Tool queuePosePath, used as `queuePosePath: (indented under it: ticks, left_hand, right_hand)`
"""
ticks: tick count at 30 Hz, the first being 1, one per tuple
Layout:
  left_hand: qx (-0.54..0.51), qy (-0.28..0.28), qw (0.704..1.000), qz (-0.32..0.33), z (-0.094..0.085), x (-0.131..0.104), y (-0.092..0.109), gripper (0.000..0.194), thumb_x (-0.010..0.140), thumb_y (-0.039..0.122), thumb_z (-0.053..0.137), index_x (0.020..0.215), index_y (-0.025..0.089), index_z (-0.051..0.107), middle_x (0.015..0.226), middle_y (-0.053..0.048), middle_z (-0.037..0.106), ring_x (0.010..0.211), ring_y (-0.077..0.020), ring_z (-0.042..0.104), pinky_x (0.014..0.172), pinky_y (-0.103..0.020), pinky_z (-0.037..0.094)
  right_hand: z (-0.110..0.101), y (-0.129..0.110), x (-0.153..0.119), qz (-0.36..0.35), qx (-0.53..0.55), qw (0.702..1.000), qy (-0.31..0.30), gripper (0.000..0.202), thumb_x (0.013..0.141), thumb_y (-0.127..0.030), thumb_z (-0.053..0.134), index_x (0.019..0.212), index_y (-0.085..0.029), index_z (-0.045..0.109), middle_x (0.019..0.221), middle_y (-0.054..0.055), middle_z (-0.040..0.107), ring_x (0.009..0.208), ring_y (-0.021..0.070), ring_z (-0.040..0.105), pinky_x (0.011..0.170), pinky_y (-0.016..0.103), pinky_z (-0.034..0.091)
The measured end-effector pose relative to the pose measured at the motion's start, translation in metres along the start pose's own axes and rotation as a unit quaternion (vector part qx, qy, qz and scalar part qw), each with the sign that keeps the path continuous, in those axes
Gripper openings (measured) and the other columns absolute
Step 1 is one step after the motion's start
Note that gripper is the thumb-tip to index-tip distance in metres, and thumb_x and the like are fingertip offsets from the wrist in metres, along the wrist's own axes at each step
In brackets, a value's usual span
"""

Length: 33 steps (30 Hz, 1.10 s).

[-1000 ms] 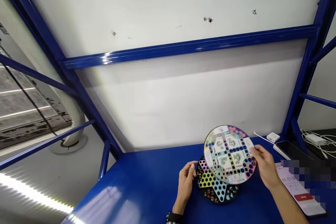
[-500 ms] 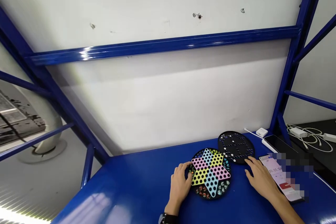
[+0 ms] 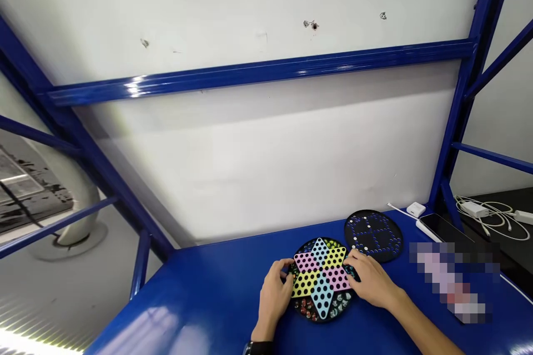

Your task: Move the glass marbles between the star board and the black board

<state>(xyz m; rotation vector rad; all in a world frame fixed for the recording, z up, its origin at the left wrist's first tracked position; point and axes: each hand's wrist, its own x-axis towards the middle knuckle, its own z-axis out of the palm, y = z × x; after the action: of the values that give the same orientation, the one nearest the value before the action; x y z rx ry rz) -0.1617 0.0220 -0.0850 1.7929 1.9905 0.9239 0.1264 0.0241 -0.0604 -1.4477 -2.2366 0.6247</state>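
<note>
A round black Chinese checkers board (image 3: 321, 280) lies on the blue table. Its raised star has pink, yellow and blue points dotted with black holes. Marbles in several colours, among them red and clear ones (image 3: 340, 305), fill the pockets around the star. My left hand (image 3: 272, 294), with a dark watch at the wrist, grips the left edge, thumb and fingers curled round it. On the opposite side, my right hand (image 3: 370, 280) holds the right edge with thumb and fingertips, covering some pockets there.
Behind my right hand lies a round black lid or tray (image 3: 373, 236) with blue and white marks. A dark phone (image 3: 445, 228), a white charger case (image 3: 415, 209) and a blurred-out object (image 3: 452, 283) are on the right. Blue frame bars (image 3: 266, 71) and a white wall stand behind.
My right hand has come left from beside the blurred object onto the board's right edge. The board and my left hand have shifted slightly left and nearer.
</note>
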Motion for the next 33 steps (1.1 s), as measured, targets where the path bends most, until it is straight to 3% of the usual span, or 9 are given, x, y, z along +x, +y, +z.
queuePosePath:
  ticks: [5,8,11,15,21,27,33]
  left_hand:
    - [0.003,0.002,1.0,0.005,0.001,-0.003,0.003,0.032,0.083,0.027,0.043,0.104,0.026,0.068,0.105,-0.003,0.07,0.084,-0.0189,0.067,0.07,-0.029,0.053]
    - [0.002,0.006,1.0,0.014,0.002,-0.003,0.003,0.031,0.084,0.028,0.043,0.101,0.026,0.068,0.104,-0.004,0.07,0.084,-0.0195,0.067,0.07,-0.03,0.053]
    - [0.003,0.006,1.0,0.018,0.002,-0.004,0.003,0.03,0.085,0.029,0.043,0.1,0.026,0.068,0.103,-0.004,0.069,0.083,-0.0198,0.066,0.071,-0.031,0.053]
    - [0.005,0.011,1.0,0.025,0.002,-0.002,0.003,0.027,0.087,0.033,0.046,0.099,0.027,0.069,0.102,-0.003,0.069,0.082,-0.0191,0.066,0.07,-0.03,0.054]
    - [0.008,0.019,0.999,0.031,0.003,-0.002,0.003,0.027,0.088,0.034,0.047,0.099,0.027,0.07,0.101,-0.003,0.07,0.082,-0.0186,0.065,0.069,-0.028,0.053]
    - [0.019,0.014,0.999,0.023,0.003,-0.002,0.003,0.027,0.088,0.035,0.046,0.099,0.027,0.07,0.1,-0.003,0.069,0.082,-0.0185,0.065,0.07,-0.029,0.053]
    - [0.014,0.015,0.999,0.029,0.002,-0.002,0.003,0.027,0.089,0.038,0.047,0.099,0.027,0.07,0.101,-0.002,0.069,0.081,-0.0183,0.065,0.07,-0.029,0.054]
  right_hand:
    - [-0.007,-0.011,0.03,0.02,-0.055,0.993,-0.105,0.038,0.072,0.001,0.052,0.102,-0.019,0.063,0.113,0.007,0.065,0.1,0.021,0.062,0.076,0.027,0.039]
    - [-0.018,-0.014,0.038,0.044,-0.063,0.987,-0.139,0.045,0.063,0.006,0.053,0.098,-0.02,0.062,0.106,0.005,0.066,0.093,0.0198,0.061,0.068,0.025,0.034]
    - [-0.02,-0.013,0.036,0.068,-0.042,0.99,-0.12,0.04,0.065,0.004,0.053,0.095,-0.02,0.063,0.104,0.005,0.066,0.088,0.0185,0.061,0.069,0.025,0.034]
    - [-0.016,-0.009,0.033,0.072,0.01,0.992,-0.102,0.033,0.07,0.002,0.053,0.093,-0.019,0.065,0.107,0.006,0.067,0.095,0.0185,0.061,0.075,0.024,0.039]
    - [-0.014,-0.002,0.041,0.046,0.032,0.991,-0.122,0.03,0.063,0.003,0.055,0.081,-0.018,0.064,0.102,0.003,0.066,0.098,0.0185,0.059,0.077,0.023,0.041]
    - [-0.005,0.015,0.04,-0.012,0.085,0.992,-0.092,0.036,0.062,-0.001,0.057,0.091,-0.02,0.065,0.101,0.002,0.066,0.099,0.0181,0.059,0.084,0.024,0.043]
    - [-0.006,0.001,0.031,0.082,0.03,0.993,-0.075,0.033,0.071,-0.002,0.055,0.098,-0.019,0.064,0.11,0.006,0.065,0.098,0.0189,0.061,0.079,0.025,0.042]
